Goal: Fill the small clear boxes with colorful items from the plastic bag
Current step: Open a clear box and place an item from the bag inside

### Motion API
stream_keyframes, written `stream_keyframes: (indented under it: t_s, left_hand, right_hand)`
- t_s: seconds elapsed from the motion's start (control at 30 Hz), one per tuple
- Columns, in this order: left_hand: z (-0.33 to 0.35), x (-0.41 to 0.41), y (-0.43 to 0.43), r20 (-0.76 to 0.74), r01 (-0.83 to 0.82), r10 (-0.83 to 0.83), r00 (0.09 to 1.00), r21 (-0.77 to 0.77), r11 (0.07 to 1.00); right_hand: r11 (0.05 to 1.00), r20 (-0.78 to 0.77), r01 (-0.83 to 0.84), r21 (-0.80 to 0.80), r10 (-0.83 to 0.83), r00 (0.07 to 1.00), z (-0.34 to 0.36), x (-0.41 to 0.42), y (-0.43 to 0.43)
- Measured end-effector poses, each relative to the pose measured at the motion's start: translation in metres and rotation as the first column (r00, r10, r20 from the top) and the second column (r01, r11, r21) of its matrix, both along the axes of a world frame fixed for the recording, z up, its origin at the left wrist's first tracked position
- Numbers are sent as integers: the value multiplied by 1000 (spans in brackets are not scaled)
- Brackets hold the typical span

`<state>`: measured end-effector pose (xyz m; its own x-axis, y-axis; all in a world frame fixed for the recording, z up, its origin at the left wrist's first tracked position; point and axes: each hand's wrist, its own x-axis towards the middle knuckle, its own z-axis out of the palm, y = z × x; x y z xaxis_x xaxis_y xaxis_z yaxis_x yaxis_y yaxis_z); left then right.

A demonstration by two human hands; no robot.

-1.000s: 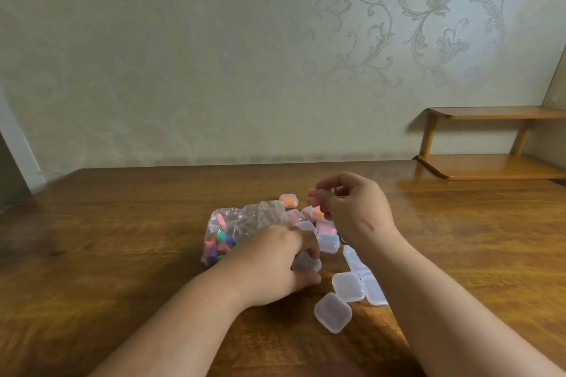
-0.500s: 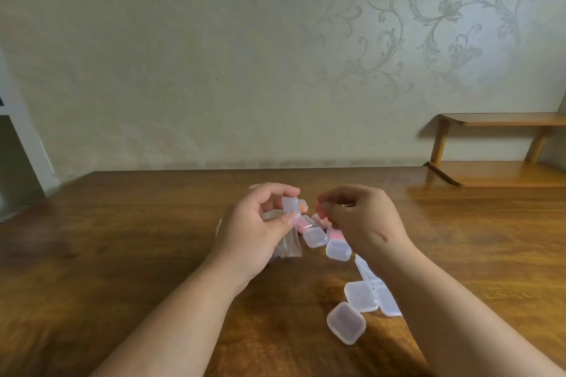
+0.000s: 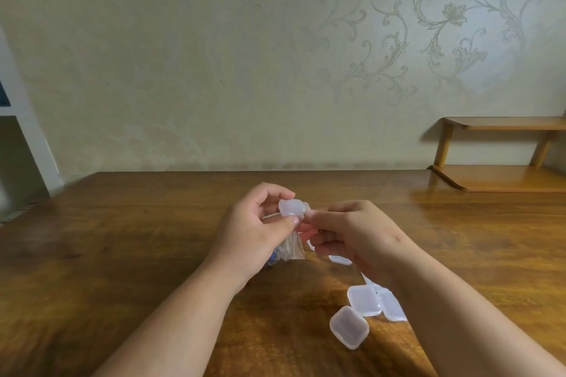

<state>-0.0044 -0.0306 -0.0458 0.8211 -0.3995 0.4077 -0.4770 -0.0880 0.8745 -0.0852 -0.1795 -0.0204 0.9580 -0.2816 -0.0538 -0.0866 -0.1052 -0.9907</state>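
My left hand [image 3: 254, 232] holds a small clear box [image 3: 292, 207] up between thumb and fingers, above the table. My right hand [image 3: 352, 236] is right beside it, fingers curled toward the box; a pink item seems pinched in them, but it is mostly hidden. The plastic bag [image 3: 291, 249] of colorful items lies behind and under my left hand, only a corner showing. Three empty clear boxes [image 3: 364, 300] [image 3: 349, 327] [image 3: 392, 306] lie on the table near my right forearm. Another box [image 3: 340, 259] peeks out under my right hand.
The wooden table [image 3: 153, 254] runs back to a patterned wall. A low wooden shelf [image 3: 502, 177] stands at the back right corner. A white door frame [image 3: 27, 138] is at the far left.
My left hand lifted a clear box off the table and raised it. My right hand moved left to meet it. The bag is now mostly hidden behind my left hand.
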Motion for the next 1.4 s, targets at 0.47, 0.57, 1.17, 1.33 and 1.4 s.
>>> stream_keyframes:
  t_s: [0.47,0.57,1.17,1.33,1.4]
  left_hand:
    - [0,-1,2,157,-49,14,988,222,974]
    - [2,-3,3,109,-11,-9,994,180,984]
    - [-1,0,2,112,-37,22,993,135,990]
    - [-2,0,1,107,-45,30,994,146,988]
    - [-4,2,0,114,-47,30,993,146,988]
  right_hand:
    - [977,26,96,-189,-93,995,-1,-1,3]
    - [977,63,104,-187,-94,994,0,-2,3]
    - [985,-8,65,-162,-67,998,0,-1,1]
    - [988,-54,33,-153,-42,998,-4,2,0]
    - [988,-54,27,-149,-36,998,-5,2,-1]
